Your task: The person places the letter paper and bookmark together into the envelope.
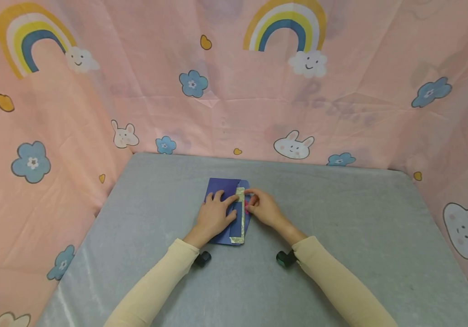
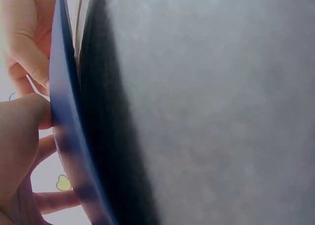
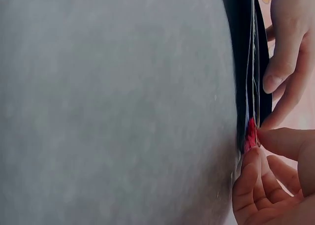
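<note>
A flat blue envelope point(image 1: 223, 184) lies on the table with its lighter blue flap side toward the right. A gold-patterned strip point(image 1: 237, 240) runs along its right part. My left hand point(image 1: 211, 218) rests on it with spread fingers, thumb and fingertips pressing its face. At the right edge my right hand point(image 1: 267, 210) pinches a small pink-red piece point(image 3: 250, 135) between thumb and fingers; its kind cannot be told. In the right wrist view, thin layers stand slightly apart along the edge. The left wrist view shows the blue cover point(image 2: 66, 99) edge-on, bowed up a little.
A grey cloth-covered table point(image 1: 340, 218) spreads out around the envelope. Pink curtains point(image 1: 226, 118) printed with rainbows, flowers and rabbits hang behind it and at both sides. Small black wrist devices point(image 1: 286, 259) sit by the cream sleeves point(image 1: 332, 277).
</note>
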Tool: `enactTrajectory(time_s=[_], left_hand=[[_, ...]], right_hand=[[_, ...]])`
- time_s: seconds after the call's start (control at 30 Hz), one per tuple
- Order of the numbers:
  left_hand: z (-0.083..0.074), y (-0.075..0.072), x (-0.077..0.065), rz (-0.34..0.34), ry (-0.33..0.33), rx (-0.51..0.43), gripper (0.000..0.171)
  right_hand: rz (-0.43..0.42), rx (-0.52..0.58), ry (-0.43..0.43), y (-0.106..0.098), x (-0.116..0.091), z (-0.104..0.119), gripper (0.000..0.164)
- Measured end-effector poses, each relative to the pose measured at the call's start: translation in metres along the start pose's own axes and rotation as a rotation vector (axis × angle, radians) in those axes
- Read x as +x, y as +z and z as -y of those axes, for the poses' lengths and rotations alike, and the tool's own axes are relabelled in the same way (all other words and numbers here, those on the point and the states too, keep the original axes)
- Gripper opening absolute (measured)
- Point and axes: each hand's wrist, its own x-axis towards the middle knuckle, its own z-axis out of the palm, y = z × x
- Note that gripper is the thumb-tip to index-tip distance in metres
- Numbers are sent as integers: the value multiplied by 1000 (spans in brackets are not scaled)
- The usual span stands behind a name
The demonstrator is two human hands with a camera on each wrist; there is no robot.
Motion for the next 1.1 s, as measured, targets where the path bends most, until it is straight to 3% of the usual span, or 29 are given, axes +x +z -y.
enactTrajectory(time_s=[0.23,0.77,1.1], left_hand=[[0,1,0,-2,6,-4,48],[-1,0,0,0,0,-8,47],[0,1,0,5,3,-9,48]], right_hand=[[9,-66,-66,-3,2,-6,46],[88,-149,-77,2,5,-2,53],[225,-141,-83,-5,5,-3,73]])
